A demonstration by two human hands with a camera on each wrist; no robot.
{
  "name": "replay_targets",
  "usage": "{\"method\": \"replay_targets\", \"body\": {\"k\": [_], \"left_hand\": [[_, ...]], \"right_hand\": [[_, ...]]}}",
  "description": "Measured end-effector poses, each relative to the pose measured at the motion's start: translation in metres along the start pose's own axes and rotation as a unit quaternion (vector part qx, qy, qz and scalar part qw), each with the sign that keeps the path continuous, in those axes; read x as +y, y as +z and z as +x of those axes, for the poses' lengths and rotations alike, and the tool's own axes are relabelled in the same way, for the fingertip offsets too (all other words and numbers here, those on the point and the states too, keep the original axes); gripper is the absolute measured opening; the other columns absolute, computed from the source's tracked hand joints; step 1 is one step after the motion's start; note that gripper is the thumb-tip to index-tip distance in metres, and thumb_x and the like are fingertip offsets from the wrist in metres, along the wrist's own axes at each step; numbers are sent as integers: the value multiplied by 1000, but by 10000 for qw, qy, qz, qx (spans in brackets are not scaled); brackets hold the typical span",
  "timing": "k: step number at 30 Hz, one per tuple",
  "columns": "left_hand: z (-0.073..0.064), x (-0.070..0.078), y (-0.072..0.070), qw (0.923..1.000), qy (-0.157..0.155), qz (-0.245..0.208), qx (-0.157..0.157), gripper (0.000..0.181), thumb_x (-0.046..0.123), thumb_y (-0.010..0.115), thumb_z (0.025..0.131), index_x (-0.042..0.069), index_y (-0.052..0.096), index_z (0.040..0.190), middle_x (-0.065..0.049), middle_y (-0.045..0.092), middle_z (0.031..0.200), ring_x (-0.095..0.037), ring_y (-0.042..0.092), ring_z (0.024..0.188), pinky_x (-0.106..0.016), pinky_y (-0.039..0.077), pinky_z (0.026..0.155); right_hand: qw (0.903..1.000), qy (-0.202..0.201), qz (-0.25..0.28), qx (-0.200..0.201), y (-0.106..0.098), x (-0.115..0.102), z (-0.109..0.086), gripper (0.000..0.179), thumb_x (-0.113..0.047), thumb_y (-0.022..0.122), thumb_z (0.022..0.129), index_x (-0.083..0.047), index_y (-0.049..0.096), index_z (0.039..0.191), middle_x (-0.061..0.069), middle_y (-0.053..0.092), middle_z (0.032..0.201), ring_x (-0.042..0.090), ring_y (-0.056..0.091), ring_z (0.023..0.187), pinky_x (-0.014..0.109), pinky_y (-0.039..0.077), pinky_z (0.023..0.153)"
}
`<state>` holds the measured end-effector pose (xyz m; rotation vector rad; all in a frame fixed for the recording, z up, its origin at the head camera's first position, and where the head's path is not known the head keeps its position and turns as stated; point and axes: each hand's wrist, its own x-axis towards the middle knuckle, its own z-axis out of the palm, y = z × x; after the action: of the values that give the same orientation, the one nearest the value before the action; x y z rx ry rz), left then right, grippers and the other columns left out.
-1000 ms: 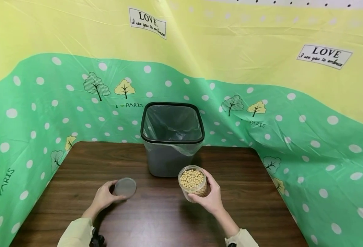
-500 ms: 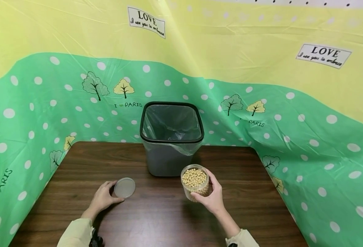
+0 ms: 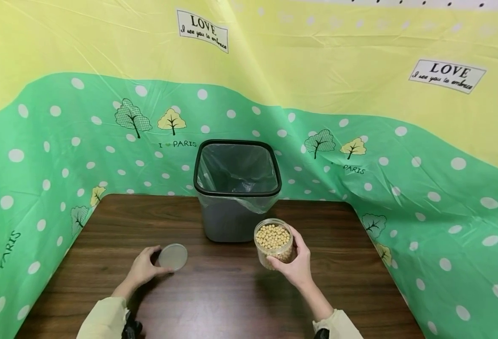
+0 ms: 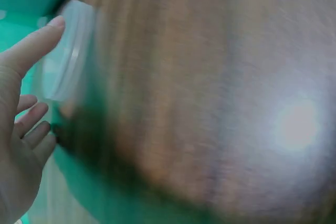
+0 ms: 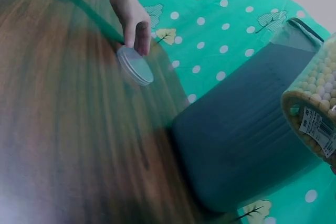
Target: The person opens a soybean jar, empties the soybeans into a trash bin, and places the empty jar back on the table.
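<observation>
My right hand grips a clear plastic jar of pale yellow soybeans, with the thumb and fingers round its side. The jar is open at the top and held above the table, just in front of the bin. Its bottom carries a white barcode label. My left hand is at a round translucent lid on the table's left side. Its thumb lies at the lid's edge, and the other fingers are loosely bent beside it.
A dark grey bin with a black rim and a clear plastic liner stands at the back of the brown wooden table. Behind it and on both sides hangs a green and yellow printed sheet.
My right hand has carried the jar a little to the right and away from me. My left hand and the lid stay in place.
</observation>
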<state>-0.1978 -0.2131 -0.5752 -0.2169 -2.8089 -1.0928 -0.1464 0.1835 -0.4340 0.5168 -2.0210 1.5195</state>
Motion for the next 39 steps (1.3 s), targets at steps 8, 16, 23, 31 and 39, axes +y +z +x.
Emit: {"method": "replay_targets", "body": {"k": [8,16,23,31,39], "left_hand": [[28,40,-43,9973,-303,-662,10,81,41,73,74,-5,41,132,-28,41,131,-44,35,121,-58,30,96],[60,111,-79,9876,605,-1376,460,66,33,67,82,3,40,134,-17,38,136,-33,34,126,-49,32,99],[82,155,-90,9849,932,-1448,185,74,39,66,82,11,31,141,-11,30,143,-29,30,129,-47,31,101],[103,184,-89,9914,781,-1044,-126,86,52,63,78,13,24,144,-11,22,148,-28,21,135,-51,27,102],[115,190,-80,9933,589,-992,-105,86,55,61,78,11,26,143,-10,22,148,-26,13,137,-53,21,105]], "right_hand": [[9977,-409,-430,318,-15,-16,27,79,9,77,47,18,45,119,34,52,110,8,52,101,13,40,84],[9887,-850,-1172,397,-32,-29,59,83,9,78,45,16,45,121,33,52,114,16,51,106,11,36,87],[9828,-1002,-1498,396,-38,-33,78,85,7,78,45,15,45,123,32,51,116,37,51,104,12,34,89],[9800,-997,-1679,384,-43,-36,103,83,-3,78,50,13,45,124,30,52,117,41,49,105,25,36,91],[9767,-982,-1891,249,-52,-22,134,83,-8,82,53,6,45,126,24,52,118,35,50,105,46,39,86]]}}
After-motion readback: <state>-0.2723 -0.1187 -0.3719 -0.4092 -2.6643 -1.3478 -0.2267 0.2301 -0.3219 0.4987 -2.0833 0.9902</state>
